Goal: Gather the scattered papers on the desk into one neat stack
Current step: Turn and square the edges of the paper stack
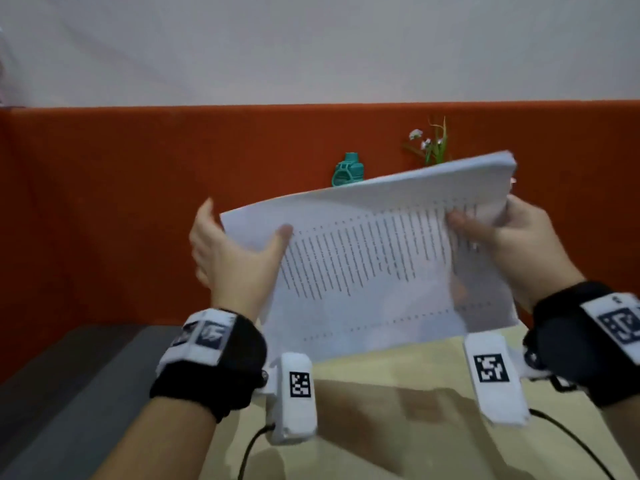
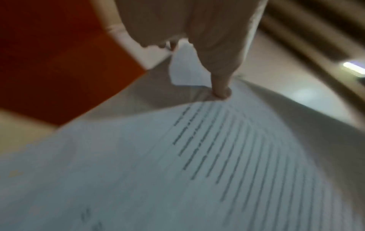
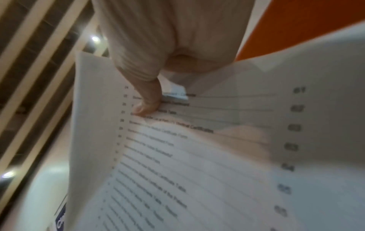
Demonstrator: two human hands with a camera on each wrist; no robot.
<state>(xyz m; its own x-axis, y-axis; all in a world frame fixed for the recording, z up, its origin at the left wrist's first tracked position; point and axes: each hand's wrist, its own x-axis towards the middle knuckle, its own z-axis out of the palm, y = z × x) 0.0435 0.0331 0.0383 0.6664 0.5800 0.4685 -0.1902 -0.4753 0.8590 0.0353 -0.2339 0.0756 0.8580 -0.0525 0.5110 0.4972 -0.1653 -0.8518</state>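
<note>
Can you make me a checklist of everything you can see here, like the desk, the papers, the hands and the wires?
Surface: tan desk, grey strip at its left.
Job's things: stack of papers, printed lines on top, lifted and tilted.
Clutter: teal bottle; small flowers.
Grips: left hand thumb on the papers' left edge; right hand pinches the right edge.
Cables: black cables from the wrist cameras.
Surroundings: orange partition, pale wall above.

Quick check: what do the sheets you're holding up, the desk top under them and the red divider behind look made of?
Stack of sheets: thin matte printed paper; it bows between the hands and light shows through. Desk top: looks like pale wood-look laminate, smooth with a slight sheen, though blur leaves it open. Red divider: probably matte fabric-covered board, no glare.
</note>
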